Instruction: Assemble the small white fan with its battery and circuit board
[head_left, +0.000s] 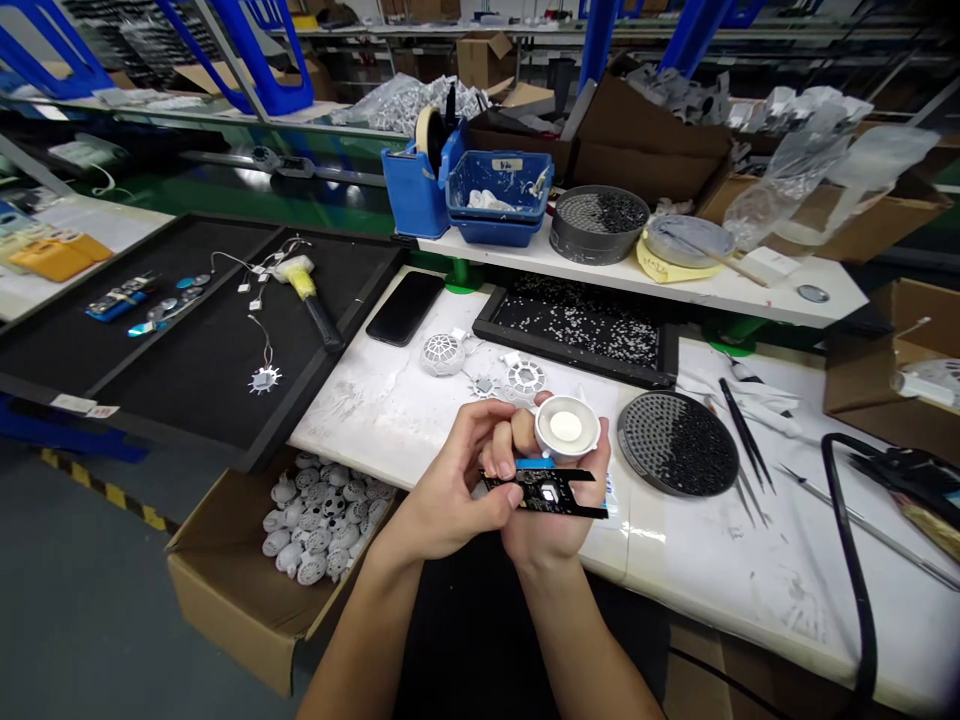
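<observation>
In the middle of the head view, my left hand (459, 480) pinches the left end of a black circuit board (534, 497) between thumb and fingers. A blue strip shows along the board's upper edge. My right hand (551, 540) is behind and below the board, its fingers curled round a white round housing (568, 428) with a cream disc inside. The housing sits just above the board; whether they are joined, I cannot tell. Beyond my hands lie a white mesh dome (442, 354), a small spoked part (484, 386) and a white spoked ring (525, 377).
A phone (406, 308) lies behind to the left. A round tray of black pieces (679, 443) and black tweezers (748, 435) are on the right. A box (225, 580) of white housings stands below left. A shelf (817, 285) with blue bins (499, 195) runs across the back.
</observation>
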